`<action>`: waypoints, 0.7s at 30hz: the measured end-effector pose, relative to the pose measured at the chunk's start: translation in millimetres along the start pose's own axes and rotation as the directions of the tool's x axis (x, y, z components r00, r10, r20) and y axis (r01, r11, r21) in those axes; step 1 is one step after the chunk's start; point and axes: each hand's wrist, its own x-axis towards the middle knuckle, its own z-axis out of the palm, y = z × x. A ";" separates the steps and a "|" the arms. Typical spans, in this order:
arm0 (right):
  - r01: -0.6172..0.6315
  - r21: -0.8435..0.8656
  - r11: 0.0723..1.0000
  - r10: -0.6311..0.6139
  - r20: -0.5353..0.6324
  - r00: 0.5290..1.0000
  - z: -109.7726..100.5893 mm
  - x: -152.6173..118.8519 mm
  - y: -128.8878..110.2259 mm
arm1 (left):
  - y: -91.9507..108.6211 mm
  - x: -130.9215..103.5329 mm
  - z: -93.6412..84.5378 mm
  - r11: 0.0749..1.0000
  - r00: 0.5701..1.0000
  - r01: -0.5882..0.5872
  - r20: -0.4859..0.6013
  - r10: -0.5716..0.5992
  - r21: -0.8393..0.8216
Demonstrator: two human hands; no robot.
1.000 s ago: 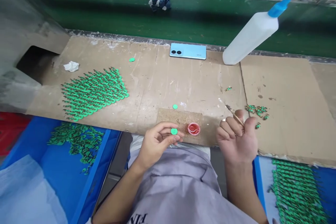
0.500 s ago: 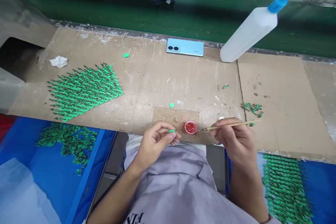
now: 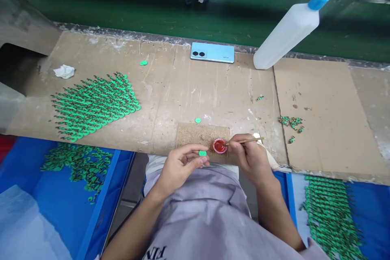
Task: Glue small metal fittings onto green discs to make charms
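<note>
Between thumb and fingers, my left hand pinches a small green disc, its flat face with small dots turned up. My right hand is closed round a thin brush, whose tip reaches into a small round pot of red liquid. The pot stands on a brown board at the table's front edge. Just behind that board lies another green disc. Several small green and gold pieces lie to the right of my right hand.
Rows of green discs with dark stems cover the table's left part. A blue phone and a leaning white bottle are at the back. Blue trays with green pieces flank me: left tray, right tray.
My right hand has moved left, bringing the brush tip from beside the pot into the red liquid. The disc in my left hand has tilted to show its flat face.
</note>
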 end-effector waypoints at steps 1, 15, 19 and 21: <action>0.002 0.015 1.000 -0.002 0.002 1.000 0.9 0.2 0.3 | -0.3 0.2 0.6 1.000 1.000 0.006 0.003 -0.006 0.001; -0.046 0.126 0.991 0.047 -0.006 0.999 1.3 -3.0 0.8 | -2.0 -0.7 1.3 0.978 0.994 -0.105 -0.014 0.110 0.177; -0.097 0.312 0.945 0.126 -0.074 0.989 0.6 -12.9 1.0 | -6.4 -0.3 4.7 0.978 0.990 -0.139 -0.012 0.143 0.153; -0.098 0.340 0.935 0.131 -0.076 0.989 0.3 -14.6 2.1 | -6.6 0.4 5.9 0.982 0.990 -0.139 0.006 0.140 0.129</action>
